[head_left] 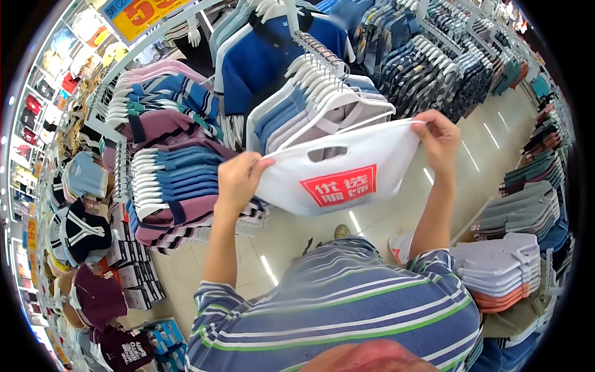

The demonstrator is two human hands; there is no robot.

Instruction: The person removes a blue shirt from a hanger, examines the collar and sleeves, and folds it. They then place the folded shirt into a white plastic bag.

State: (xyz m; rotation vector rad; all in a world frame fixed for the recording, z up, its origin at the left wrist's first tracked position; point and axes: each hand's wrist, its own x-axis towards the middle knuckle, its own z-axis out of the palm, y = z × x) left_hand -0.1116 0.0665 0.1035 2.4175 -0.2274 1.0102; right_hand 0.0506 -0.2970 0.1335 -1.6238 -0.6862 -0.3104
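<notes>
A white plastic shopping bag (279,180) with a red printed label and a cut-out handle hole is stretched out in front of me. My left hand (240,177) pinches its top left corner between thumb and fingers. At the top right corner, my right hand (439,137) grips the bag's edge, raised a little higher than the left. Just behind the bag, white hangers with grey and blue shirts (291,111) hang on a rack arm; the bag hides their lower part.
Folded or hung striped and pink shirts (186,186) fill racks on the left. Stacked boxes (133,266) stand on the floor there. More garments (514,211) line the right side. Another white bag (401,245) is low by my right arm. A price sign (145,15) hangs at upper left.
</notes>
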